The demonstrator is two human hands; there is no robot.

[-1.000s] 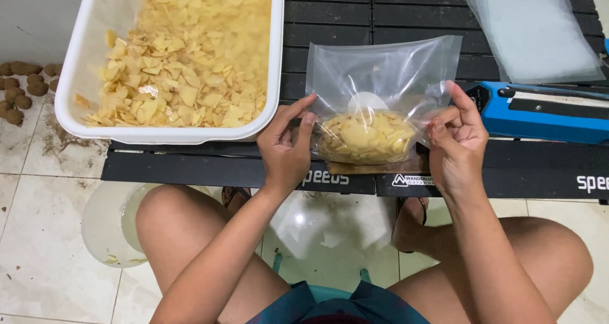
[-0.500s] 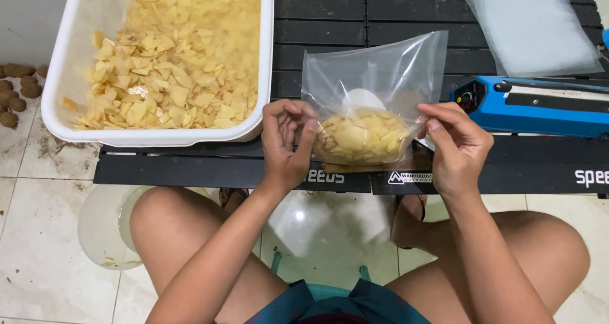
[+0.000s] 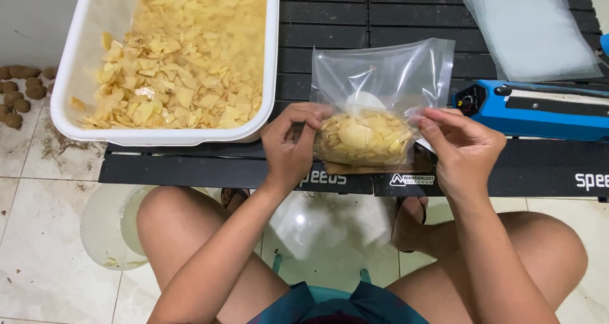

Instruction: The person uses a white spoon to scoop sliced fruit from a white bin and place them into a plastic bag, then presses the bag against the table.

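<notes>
A clear plastic bag (image 3: 380,76), partly filled with pale yellow chips, stands upright near the front edge of a low black table (image 3: 330,19). My left hand (image 3: 293,143) grips the bag's left side at the level of the chips. On the opposite side, my right hand (image 3: 460,147) pinches the bag between thumb and fingers. The upper half of the bag is empty and stands open-looking above both hands. A small brown board lies under the bag.
A white tub (image 3: 76,64) full of the same chips sits at the left of the table. A blue heat sealer (image 3: 539,108) lies at the right, a stack of empty clear bags (image 3: 533,29) behind it. Brown lumps (image 3: 19,89) lie on the tiled floor.
Both hands have stayed on the bag's sides, shifting it slightly on the table; my left fingers curled tighter around its left edge.
</notes>
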